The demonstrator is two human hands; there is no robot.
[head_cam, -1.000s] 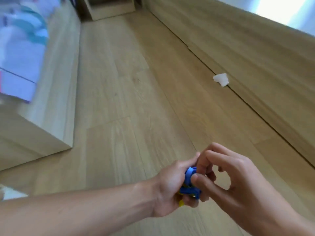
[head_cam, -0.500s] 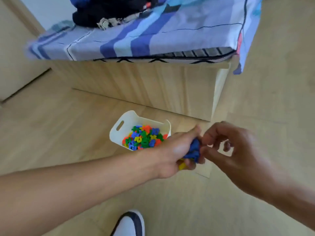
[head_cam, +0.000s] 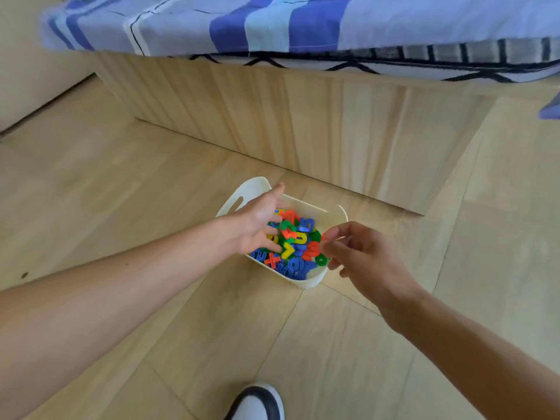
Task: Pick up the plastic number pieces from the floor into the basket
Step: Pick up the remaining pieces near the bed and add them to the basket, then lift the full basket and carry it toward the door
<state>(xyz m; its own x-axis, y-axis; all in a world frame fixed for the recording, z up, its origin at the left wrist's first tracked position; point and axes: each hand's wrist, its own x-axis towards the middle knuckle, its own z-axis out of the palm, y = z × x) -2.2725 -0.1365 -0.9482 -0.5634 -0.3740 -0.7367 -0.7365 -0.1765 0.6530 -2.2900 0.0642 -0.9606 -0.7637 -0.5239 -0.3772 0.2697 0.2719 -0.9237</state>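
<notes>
A white plastic basket [head_cam: 332,218] with a handle slot stands on the wooden floor near the bed base. It holds several plastic number pieces [head_cam: 295,248] in blue, red, green and yellow. My left hand [head_cam: 259,222] is spread over the basket's left side, fingers apart and palm down, holding nothing. Just past the basket's right rim hovers my right hand [head_cam: 360,256], its fingers loosely curled and its thumb and forefinger close together. I see nothing held between them.
A wooden bed base [head_cam: 303,116] runs across behind the basket, with a blue striped sheet [head_cam: 272,22] hanging over its top edge. A white and dark shoe [head_cam: 257,403] shows at the bottom edge. Wooden floor [head_cam: 121,192] surrounds the basket.
The view swung from open floor to the basket. My left hand, shut on blue and yellow pieces earlier, moved over the basket and opened. My right hand followed to the rim.
</notes>
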